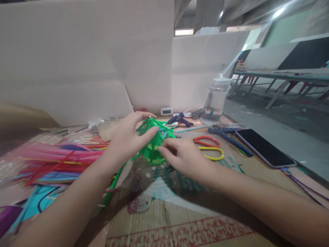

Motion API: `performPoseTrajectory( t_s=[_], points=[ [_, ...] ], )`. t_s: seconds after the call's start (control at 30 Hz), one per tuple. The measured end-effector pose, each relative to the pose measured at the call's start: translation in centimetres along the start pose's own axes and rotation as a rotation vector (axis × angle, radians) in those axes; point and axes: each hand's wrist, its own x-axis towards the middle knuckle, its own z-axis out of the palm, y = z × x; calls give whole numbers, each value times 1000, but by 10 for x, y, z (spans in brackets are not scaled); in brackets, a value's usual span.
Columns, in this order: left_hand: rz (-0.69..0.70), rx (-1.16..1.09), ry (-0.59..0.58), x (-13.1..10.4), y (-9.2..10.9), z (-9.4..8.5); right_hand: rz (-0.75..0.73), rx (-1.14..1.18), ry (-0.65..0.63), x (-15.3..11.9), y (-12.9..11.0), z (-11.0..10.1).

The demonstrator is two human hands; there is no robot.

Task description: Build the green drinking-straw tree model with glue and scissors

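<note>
A cone-shaped green pipe-cleaner craft (154, 156) stands upright in the middle of the table, with small pale yellowish bits along its tiers. My left hand (130, 135) grips it from the upper left, thumb across its front and fingers over the top and back, partly hidden. At its lower right side, my right hand (183, 154) is pinched closed on the edge; whether a small piece lies between the fingertips cannot be told. Just beyond the craft lies a dark blue glue gun (180, 119). Scissors (212, 153) with red and yellow handles rest right of my right hand.
Bundled coloured pipe cleaners (61, 157) spread over the left. To the right are blue-handled pliers (231, 140), a phone (266, 147) and a clear water bottle (214, 99). A small white digital clock (166, 111) sits before the white partition (89, 51). A purple object (9, 218) is lower left.
</note>
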Motion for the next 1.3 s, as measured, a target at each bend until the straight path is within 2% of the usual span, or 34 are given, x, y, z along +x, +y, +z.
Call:
performPoseTrajectory(
  t_s=[0.3, 0.43, 0.63, 0.83, 0.9, 1.03, 1.07, 1.17, 1.3],
  points=[
    [14, -37, -46, 2, -5, -5, -10, -12, -19, -2, -1, -2],
    [28, -122, -82, 4, -12, -6, -31, -25, -42, -3, -3, -3],
    [64, -185, -94, 5, -18, -5, -60, -31, -11, -3, -1, -1],
    [50, -174, -81, 5, -16, -4, -10, 77, 16, -3, -4, -2],
    [15, -184, -60, 5, -15, -4, -7, 103, 29, -4, -7, -3],
    [-15, -150, 87, 6, -10, -9, -18, 58, 29, -3, -5, -4],
    [-7, -120, 94, 5, -8, -11, -16, 44, 24, -2, -4, -4],
    [40, -61, 9, 2, 0, -15, -30, -6, -5, -2, -1, -3],
    [51, -113, -94, -4, 7, -16, -78, -43, -47, -3, -5, -4]
  ],
)
